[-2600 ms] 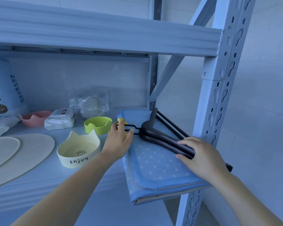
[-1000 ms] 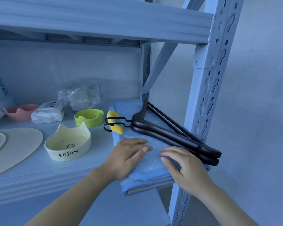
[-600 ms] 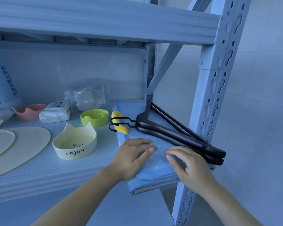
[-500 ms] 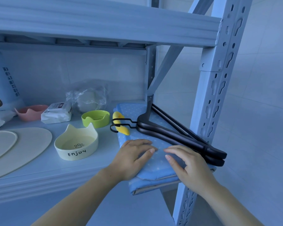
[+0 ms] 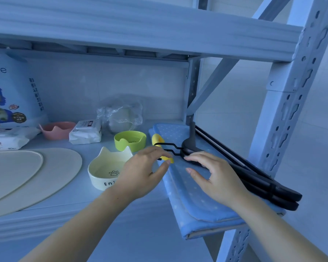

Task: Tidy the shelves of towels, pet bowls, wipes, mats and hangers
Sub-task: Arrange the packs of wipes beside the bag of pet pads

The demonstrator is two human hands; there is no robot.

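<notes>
A folded blue dotted mat point(image 5: 195, 201) lies at the shelf's right end, its near corner hanging over the edge. Black hangers point(image 5: 263, 188) are stacked on it, with their wire hooks point(image 5: 170, 146) pointing left over a yellow object point(image 5: 156, 138). My left hand point(image 5: 146, 171) is at the hooks, forefinger and thumb on either side of the yellow object's near tip. Whether they pinch it is unclear. My right hand point(image 5: 216, 176) hovers over the mat with spread fingers, and its fingertips touch the hangers' neck.
A cream cat-ear bowl point(image 5: 104, 167), a green bowl point(image 5: 130, 140), a pink bowl point(image 5: 57, 129), wipes packs point(image 5: 85, 131), a plastic-wrapped item point(image 5: 121, 114), beige mats point(image 5: 51, 173) and a pet-product bag point(image 5: 9, 95) share the shelf. The steel upright point(image 5: 284, 110) stands at the right and an upper shelf point(image 5: 140, 29) is overhead.
Both hands have lifted off the mat's near edge and moved back. The left went to the hooks and yellow object, the right to the hangers' neck.
</notes>
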